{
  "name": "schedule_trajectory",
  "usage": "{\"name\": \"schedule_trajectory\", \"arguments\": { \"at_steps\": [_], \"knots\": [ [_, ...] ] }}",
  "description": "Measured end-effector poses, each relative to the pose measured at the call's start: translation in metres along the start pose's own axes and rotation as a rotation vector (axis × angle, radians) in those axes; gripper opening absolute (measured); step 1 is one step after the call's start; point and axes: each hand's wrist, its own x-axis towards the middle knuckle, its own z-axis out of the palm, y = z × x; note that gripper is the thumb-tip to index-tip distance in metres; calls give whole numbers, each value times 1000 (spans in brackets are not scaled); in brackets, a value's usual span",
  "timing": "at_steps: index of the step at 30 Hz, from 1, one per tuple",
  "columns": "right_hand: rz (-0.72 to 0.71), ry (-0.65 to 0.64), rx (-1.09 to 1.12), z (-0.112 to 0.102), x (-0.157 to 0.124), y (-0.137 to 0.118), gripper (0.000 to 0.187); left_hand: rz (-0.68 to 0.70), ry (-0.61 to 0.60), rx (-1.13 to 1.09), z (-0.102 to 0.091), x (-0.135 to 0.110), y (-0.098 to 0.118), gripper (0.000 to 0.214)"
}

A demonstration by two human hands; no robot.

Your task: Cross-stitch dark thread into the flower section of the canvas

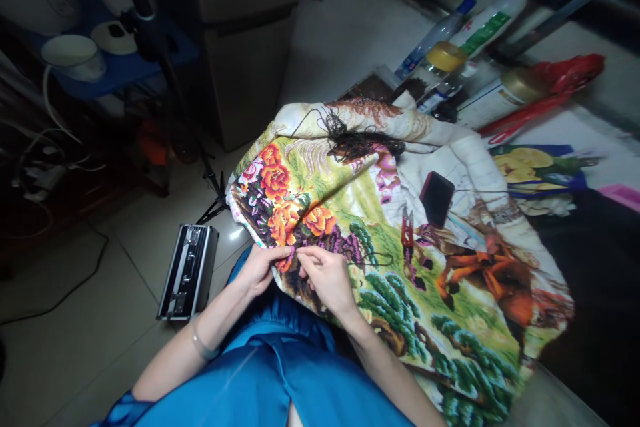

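A large cross-stitch cloth (380, 227) with orange flowers, green trees and horses lies over my lap and a low table. My left hand (263, 269) grips the cloth's near edge, thumb on top. My right hand (327, 277) rests on the cloth beside it, fingers pinched together near the purple stitching; a thin dark thread (373, 255) runs from there, and any needle is too small to see. A tangle of black thread (357, 140) lies at the cloth's far end. Red-handled scissors (407, 233) and a dark red case (437, 198) sit on the cloth.
A metal case (189, 271) lies on the tiled floor to the left. Bottles (465, 47) and a red plastic bag (555, 90) crowd the far right. A stand pole (165, 67) and cables stand at the left. A grey cabinet (245, 33) is behind.
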Motion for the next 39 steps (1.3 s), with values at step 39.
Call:
{"name": "schedule_trajectory", "arguments": {
  "at_steps": [39],
  "knots": [
    [-361, 395, -138, 37, -4, 14, 22, -32, 211, -1, 17, 2, 1, 19]
  ]
}}
